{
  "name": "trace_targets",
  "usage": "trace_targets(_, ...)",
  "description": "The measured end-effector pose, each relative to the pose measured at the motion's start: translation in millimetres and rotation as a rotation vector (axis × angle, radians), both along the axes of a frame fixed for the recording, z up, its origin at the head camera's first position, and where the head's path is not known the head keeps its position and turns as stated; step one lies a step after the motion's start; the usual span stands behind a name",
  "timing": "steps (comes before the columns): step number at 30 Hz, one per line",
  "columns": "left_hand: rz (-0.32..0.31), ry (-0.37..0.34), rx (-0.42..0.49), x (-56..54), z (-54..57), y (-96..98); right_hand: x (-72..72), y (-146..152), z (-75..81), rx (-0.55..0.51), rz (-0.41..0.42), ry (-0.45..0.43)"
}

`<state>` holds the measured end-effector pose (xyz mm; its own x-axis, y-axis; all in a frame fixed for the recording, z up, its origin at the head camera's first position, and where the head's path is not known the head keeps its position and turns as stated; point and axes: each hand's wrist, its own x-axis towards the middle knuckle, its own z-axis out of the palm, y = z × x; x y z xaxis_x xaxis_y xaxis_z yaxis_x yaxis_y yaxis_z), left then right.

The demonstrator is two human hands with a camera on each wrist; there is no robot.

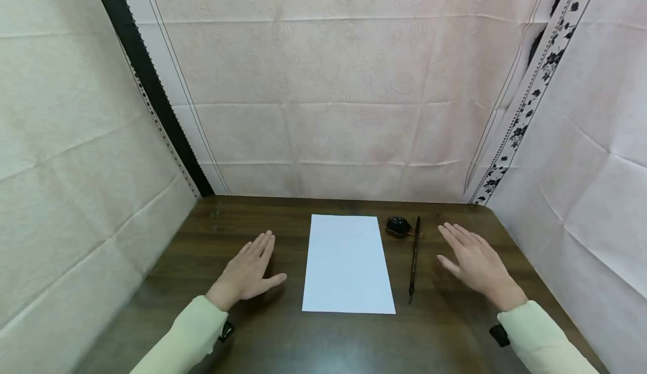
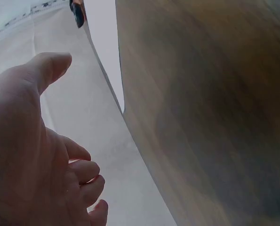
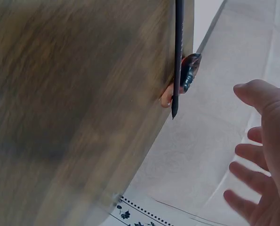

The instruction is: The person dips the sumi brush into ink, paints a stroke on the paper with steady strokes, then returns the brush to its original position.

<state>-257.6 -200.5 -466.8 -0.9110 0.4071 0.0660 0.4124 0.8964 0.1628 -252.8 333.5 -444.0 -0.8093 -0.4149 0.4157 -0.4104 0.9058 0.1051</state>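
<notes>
A blank sheet of white paper (image 1: 349, 264) lies upright in the middle of the table. To its left is my left hand (image 1: 249, 270), palm down, fingers extended and thumb spread toward the paper. My right hand (image 1: 477, 264) is on the other side, right of a slim dark brush (image 1: 414, 259), its fingers spread and holding nothing. The brush's pointed far end lies across the brown handle of a small glossy black dish (image 1: 398, 226). In the right wrist view, the brush (image 3: 178, 56) overlaps the dish (image 3: 190, 70). Neither hand touches these things.
The brown wooden table (image 1: 283, 334) ends at a pale cloth backdrop (image 1: 328, 82). Cloth also hangs on the left (image 1: 76, 138) and right (image 1: 596, 166), close to the table's sides. Both wrists wear dark bands under light green sleeves.
</notes>
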Motion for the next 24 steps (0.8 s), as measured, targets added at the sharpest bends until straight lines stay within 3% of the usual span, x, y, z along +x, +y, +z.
trace_targets(4, -0.047, -0.045, -0.014, -1.7, -0.1, 12.1, -6.1, 1.3, 1.0, -0.018, 0.138, 0.112)
trace_targets(9, -0.102, -0.129, -0.008, -2.8, -2.1, 27.6, -14.1, -1.0, 2.4, -0.015, 0.243, 0.114)
trace_targets(15, -0.126, -0.186, -0.005, -4.7, -6.7, 43.0, -24.0, -9.4, -4.2, 0.056, 0.278, 0.054)
trace_targets(24, -0.144, -0.219, -0.038, -5.7, -9.9, 61.5, -37.5, -23.0, -19.6, 0.148, 0.267, -0.010)
